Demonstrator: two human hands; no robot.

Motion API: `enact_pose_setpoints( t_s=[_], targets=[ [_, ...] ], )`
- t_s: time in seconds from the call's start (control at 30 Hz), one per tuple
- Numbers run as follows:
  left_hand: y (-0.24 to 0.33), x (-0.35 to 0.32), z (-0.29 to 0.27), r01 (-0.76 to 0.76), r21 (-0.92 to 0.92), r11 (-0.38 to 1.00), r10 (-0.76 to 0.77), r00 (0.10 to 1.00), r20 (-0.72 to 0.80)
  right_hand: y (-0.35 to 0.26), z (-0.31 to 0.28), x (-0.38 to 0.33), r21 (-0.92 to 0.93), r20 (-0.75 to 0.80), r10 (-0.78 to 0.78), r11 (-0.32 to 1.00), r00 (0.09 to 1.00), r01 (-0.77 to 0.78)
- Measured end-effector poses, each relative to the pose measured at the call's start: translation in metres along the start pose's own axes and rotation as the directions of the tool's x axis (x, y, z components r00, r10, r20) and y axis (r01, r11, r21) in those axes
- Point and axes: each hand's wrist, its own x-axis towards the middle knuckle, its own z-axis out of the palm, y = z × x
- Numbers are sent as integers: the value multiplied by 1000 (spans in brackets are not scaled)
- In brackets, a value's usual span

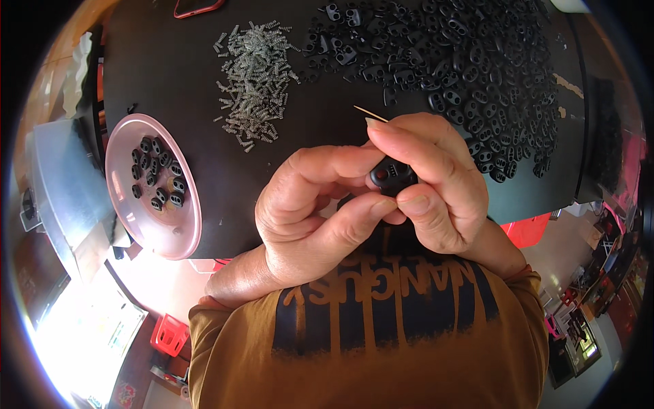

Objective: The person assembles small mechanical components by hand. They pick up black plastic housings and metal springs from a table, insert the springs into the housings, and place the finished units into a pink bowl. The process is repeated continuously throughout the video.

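A small black two-hole cord lock [394, 177] is pinched between the fingertips of both hands, above the near part of the dark table. My left hand [303, 215] is closed on its left side, with thumb and forefinger at the edge. From the right, my right hand [443, 177] grips it too. A thin wooden stick like a toothpick [370, 112] pokes out beyond the right forefinger; the rest of it is hidden. Beyond the hands lie a heap of small metal springs [255, 82] and, to the right, a wide spread of black plastic cord lock parts [490, 88].
A pale pink plastic bowl [121, 211] at the left holds several black cord locks [160, 167]. A red-edged phone [197, 7] lies at the far edge. Off the table stand a translucent bin [65, 177] and a red basket [169, 335].
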Motion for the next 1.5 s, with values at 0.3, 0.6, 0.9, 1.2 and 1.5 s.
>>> enact_pose_setpoints(
  t_s=[0.3, 0.6, 0.9, 1.2, 1.5],
  targets=[
    [-1, -3, 2, 3, 37, 999, -3, 1000, -14, 1, 5, -3, 6, -64, -7, 1000, 998, 7],
    [-2, -1, -1, -31, 2, 1000, 31, 999, 38, 6, 5, 0, -25, -54, -93, 995, 994, 92],
    [2, 1, 1, -26, -14, 1000, 27, 999, 31, 7, 4, -1, -56, -49, -125, 991, 991, 122],
    [0, -3, 2, 11, -46, 999, -13, 999, -39, 2, 3, 0, -36, -73, -88, 996, 993, 86],
    [37, -9, -4, 156, 229, 961, -119, 979, -167, -5, 14, -3, 46, -163, -61, 997, 985, 69]
  ],
)
